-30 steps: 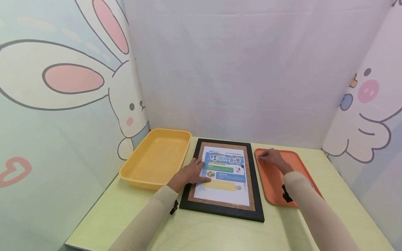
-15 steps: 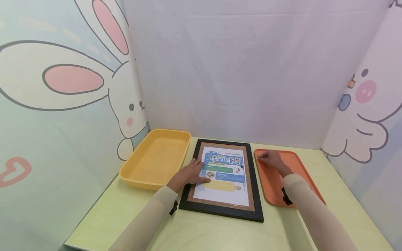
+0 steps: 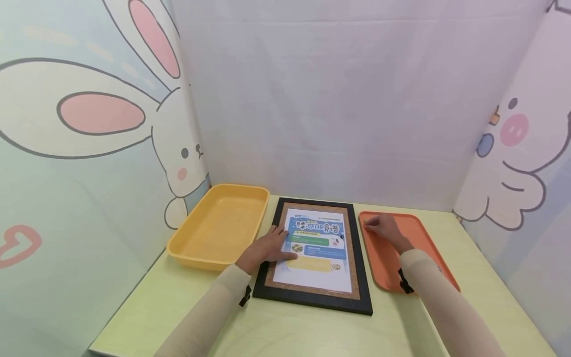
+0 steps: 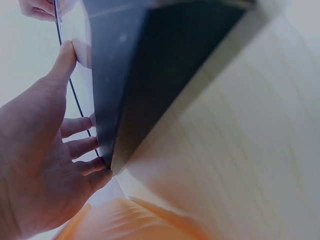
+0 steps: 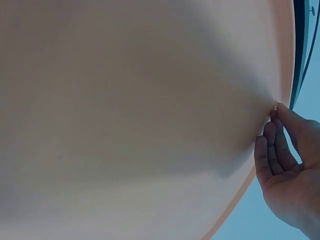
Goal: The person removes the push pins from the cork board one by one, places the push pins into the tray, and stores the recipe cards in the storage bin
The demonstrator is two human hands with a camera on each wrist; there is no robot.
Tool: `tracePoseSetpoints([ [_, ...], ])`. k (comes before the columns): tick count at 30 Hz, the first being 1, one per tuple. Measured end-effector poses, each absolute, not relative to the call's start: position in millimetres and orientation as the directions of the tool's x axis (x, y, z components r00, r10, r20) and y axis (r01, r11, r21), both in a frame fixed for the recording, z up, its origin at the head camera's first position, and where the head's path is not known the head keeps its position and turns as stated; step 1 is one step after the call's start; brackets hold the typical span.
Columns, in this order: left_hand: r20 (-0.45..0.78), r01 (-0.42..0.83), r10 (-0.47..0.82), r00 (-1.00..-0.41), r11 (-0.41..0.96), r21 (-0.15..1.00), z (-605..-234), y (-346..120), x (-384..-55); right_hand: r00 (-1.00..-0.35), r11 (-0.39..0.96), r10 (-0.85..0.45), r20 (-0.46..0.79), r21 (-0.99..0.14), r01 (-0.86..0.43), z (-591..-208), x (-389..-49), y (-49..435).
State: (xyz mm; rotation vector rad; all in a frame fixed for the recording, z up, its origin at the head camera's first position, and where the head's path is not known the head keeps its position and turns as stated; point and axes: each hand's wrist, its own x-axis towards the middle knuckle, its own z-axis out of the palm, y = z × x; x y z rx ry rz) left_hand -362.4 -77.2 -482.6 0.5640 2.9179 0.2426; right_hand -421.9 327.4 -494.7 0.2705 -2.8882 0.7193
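My left hand (image 3: pixel 266 247) lies with its fingers spread on a printed sheet (image 3: pixel 312 277) and the left side of a black-framed corkboard (image 3: pixel 312 302). In the left wrist view, that hand's thumb and fingers (image 4: pixel 82 147) extend over the frame's edge. A small dark round pin head (image 3: pixel 342 237) shows near the sheet's right edge. My right hand (image 3: pixel 385 229) is low over the orange tray (image 3: pixel 381 263), near its far left corner. Its thumb and forefinger pinch what looks like a small clear pushpin (image 5: pixel 276 105), mostly hidden by the fingertips.
A deep yellow tray (image 3: pixel 223 223) stands left of the corkboard. Another small pale item (image 3: pixel 439 269) lies partly behind the right sleeve in the orange tray. Printed cartoon walls (image 3: pixel 102 208) and a pale curtain (image 3: pixel 330 109) enclose the light wooden table (image 3: pixel 258 332).
The right hand stays at the tray's far left corner, its fingers shifting slightly around the small clear pushpin. The left hand keeps its place; the whole view drifts slightly left.
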Motion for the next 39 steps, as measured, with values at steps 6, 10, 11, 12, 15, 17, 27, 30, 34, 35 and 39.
tracePoseSetpoints([
  [6,-0.124,0.356,0.381,-0.916,0.916,0.185,-484.3,-77.8,-362.8,-0.97,0.861,-0.143,0.198,-0.458,-0.22,-496.8,-419.7,326.7],
  [10,-0.125,0.352,0.376,-0.918,0.919,0.179,-485.0,-78.1,-362.9,-0.976,0.848,-0.134,0.171,-0.49,-0.202,-496.5,-418.5,325.1],
  [11,-0.126,0.351,0.375,-0.919,0.92,0.177,-485.2,-78.2,-362.9,-0.978,0.846,-0.132,0.163,-0.495,-0.197,-496.6,-418.3,325.0],
  [12,-0.127,0.35,0.373,-0.919,0.92,0.175,-485.4,-78.3,-362.9,-0.979,0.845,-0.13,0.158,-0.499,-0.192,-496.7,-418.2,324.9],
  [15,-0.127,0.349,0.373,-0.919,0.92,0.177,-485.3,-78.4,-362.7,-0.98,0.847,-0.136,0.147,-0.495,-0.192,-497.1,-418.2,326.0],
  [17,-0.128,0.349,0.374,-0.919,0.919,0.182,-484.7,-78.3,-362.2,-0.978,0.846,-0.149,0.145,-0.492,-0.202,-497.0,-418.1,327.3],
  [27,-0.125,0.344,0.368,-0.921,0.921,0.181,-486.3,-79.7,-361.6,-0.967,0.82,-0.205,0.149,-0.514,-0.252,-490.7,-418.4,326.5],
  [30,-0.12,0.346,0.371,-0.921,0.919,0.187,-485.3,-78.7,-362.5,-0.97,0.828,-0.199,0.142,-0.506,-0.244,-488.4,-417.7,325.0],
  [34,-0.121,0.346,0.372,-0.92,0.919,0.191,-484.4,-76.9,-363.4,-0.971,0.835,-0.195,0.136,-0.496,-0.238,-487.3,-414.9,324.3],
  [35,-0.121,0.346,0.372,-0.92,0.919,0.191,-484.5,-76.6,-363.6,-0.971,0.835,-0.197,0.138,-0.496,-0.24,-487.4,-414.3,324.5],
  [39,-0.118,0.349,0.374,-0.92,0.918,0.188,-486.1,-76.3,-364.0,-0.967,0.824,-0.207,0.151,-0.506,-0.255,-488.3,-411.8,324.3],
])
